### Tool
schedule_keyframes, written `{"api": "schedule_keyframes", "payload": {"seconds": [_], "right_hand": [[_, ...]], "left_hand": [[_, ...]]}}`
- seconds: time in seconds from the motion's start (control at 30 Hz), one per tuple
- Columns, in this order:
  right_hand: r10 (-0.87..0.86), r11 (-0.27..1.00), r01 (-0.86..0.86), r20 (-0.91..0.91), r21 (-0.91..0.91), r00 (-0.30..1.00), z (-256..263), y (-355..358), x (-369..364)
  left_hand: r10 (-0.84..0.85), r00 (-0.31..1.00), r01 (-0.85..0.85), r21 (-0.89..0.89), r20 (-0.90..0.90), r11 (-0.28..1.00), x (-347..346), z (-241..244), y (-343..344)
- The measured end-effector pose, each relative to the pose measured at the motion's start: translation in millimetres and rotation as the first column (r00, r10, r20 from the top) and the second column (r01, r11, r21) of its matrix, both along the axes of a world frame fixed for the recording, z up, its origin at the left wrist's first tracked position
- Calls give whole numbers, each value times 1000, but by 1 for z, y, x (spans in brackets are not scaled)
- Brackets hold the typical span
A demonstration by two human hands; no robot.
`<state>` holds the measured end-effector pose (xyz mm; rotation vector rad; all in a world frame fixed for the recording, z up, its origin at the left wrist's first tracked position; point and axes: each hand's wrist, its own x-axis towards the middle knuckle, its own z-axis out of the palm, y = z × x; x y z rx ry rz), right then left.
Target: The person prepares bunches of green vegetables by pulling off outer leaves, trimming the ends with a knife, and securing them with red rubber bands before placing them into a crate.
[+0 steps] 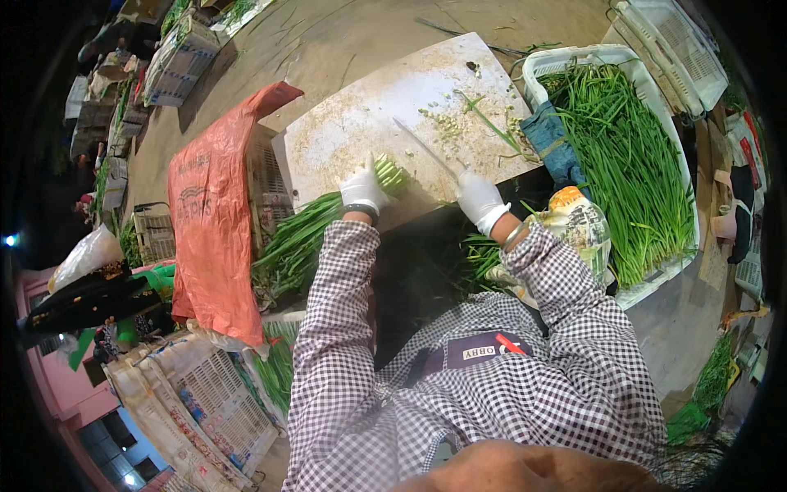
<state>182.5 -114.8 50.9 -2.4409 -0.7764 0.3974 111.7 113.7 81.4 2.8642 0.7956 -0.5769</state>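
My left hand [363, 187], in a white glove, grips a bundle of long green garlic chives [307, 230] near its pale cut ends. Those ends rest over the near edge of a stained white board [344, 132], while the leaves trail down to the left. In my gloved right hand [481, 195] is a long knife [427, 149], its blade pointing up and left across the board. Blade and bundle are apart. Small cut stem pieces [452, 126] and a loose green stalk [489, 123] lie scattered on the board's right half.
At right stands a white plastic crate [692, 184] full of chives [621, 160], a blue cloth [556, 144] over its near side. A red plastic sack [212, 203] drapes over a crate at left. More crates [209, 393] stand lower left. A patterned bag [575, 218] sits beside my right forearm.
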Motion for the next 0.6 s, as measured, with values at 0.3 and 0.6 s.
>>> {"api": "schedule_keyframes", "payload": {"seconds": [0.3, 0.6], "right_hand": [[81, 995, -71, -168, 67, 982, 36, 0, -46], [79, 996, -88, -265, -21, 961, 30, 8, -43]], "left_hand": [[41, 995, -40, -9, 90, 999, 5, -26, 2], [49, 998, -50, 39, 26, 998, 9, -34, 4]]}}
